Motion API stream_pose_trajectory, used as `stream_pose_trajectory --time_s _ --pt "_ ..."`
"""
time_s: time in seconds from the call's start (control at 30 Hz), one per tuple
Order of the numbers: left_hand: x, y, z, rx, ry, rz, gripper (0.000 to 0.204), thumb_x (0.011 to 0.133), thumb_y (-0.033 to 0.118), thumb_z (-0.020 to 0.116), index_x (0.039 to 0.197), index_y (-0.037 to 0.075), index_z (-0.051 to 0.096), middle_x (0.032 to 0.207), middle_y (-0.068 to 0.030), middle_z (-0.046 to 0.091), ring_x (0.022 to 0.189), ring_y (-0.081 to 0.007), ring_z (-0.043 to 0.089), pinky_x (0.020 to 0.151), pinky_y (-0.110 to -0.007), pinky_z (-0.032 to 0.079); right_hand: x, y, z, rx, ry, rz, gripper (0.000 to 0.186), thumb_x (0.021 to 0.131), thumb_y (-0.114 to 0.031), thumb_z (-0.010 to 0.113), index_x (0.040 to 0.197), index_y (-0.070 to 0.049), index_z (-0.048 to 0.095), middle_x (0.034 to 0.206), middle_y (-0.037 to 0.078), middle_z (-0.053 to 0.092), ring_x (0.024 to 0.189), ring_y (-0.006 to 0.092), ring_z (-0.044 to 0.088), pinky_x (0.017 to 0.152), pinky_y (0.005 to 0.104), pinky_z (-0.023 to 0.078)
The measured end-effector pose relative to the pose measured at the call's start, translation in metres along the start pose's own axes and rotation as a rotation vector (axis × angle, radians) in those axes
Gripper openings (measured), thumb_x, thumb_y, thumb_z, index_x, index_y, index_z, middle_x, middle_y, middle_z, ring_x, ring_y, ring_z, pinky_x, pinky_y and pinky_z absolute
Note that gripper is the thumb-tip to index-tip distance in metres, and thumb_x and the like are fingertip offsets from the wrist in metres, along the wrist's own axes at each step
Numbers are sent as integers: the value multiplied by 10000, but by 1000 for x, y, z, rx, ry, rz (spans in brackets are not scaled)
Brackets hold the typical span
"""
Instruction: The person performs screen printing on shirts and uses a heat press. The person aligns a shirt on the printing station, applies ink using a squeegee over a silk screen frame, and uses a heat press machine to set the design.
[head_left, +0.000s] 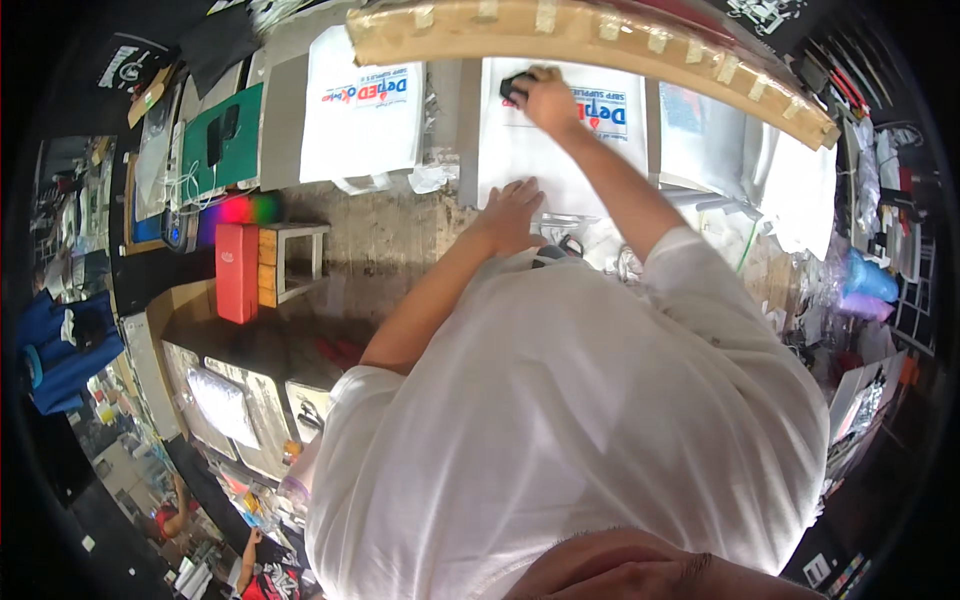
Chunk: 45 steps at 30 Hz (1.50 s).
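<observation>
A white sheet-like piece (505,150) with upside-down blue and red print lies flat on a board in front of me. My right hand (548,103) reaches over its upper part and grips a small dark pad (515,89), pressed against the white surface just left of the print. I cannot make out exactly what kind of pad it is. My left hand (513,208) rests at the near left edge of the same piece, fingers spread and holding nothing. To the left, a second white printed piece (350,140) lies on its own board.
A long taped cardboard strip (600,35) spans the far side above the boards. At right is a shiny silvery sheet (705,135). A green board (222,140) bears dark phone-like devices and white cables. Below it stand a red box (236,273) and a small stool (290,262).
</observation>
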<state>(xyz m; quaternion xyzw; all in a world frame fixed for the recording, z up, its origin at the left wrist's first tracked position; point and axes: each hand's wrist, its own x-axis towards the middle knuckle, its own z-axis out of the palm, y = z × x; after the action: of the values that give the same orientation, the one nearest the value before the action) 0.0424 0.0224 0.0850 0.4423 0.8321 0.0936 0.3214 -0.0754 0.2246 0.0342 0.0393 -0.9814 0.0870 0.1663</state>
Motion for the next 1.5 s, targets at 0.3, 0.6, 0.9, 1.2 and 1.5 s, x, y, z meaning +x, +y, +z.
stream_pose_trajectory --time_s 0.3,0.6,0.9,1.2,1.5 --pt "1 -7 0 -94 -49 -11 943 823 565 688 1516 40 324 1621 -186 177 1486 -401 161 1188 -595 184 -52 -55 -27 97 -107 23 180 765 -208 716 919 -138 778 1071 147 648 1055 357 550 911 434 506" --pt "4 -3 -9 -47 -60 -5 944 811 527 724 1510 31 330 1601 -211 219 1470 -418 196 1174 -519 279 -69 80 -35 -53 232 254 297 813 -225 718 1097 -140 709 1127 159 628 1059 342 558 916 458 478" --pt "29 -50 -38 -269 439 -305 535 863 258 622 1319 -11 548 1366 -256 529 1313 -395 477 1107 -428 402 -72 -57 -21 166 83 2 318 772 -111 703 1090 -129 697 1195 155 586 1104 385 525 981 463 464" --pt "88 -112 2 -165 702 -272 363 824 168 579 1121 -35 626 1188 -265 611 1207 -426 523 1045 -459 435 -1 -43 -36 188 -388 95 921 564 -402 847 1396 -228 491 1518 170 327 1374 443 300 1101 570 346" --pt "51 -49 -19 -434 968 -291 419 779 213 703 1142 17 630 1198 -232 601 1205 -402 495 1045 -484 389 -55 1 -18 114 244 251 385 839 -261 691 1198 -139 631 1221 194 566 1124 412 515 992 525 418"
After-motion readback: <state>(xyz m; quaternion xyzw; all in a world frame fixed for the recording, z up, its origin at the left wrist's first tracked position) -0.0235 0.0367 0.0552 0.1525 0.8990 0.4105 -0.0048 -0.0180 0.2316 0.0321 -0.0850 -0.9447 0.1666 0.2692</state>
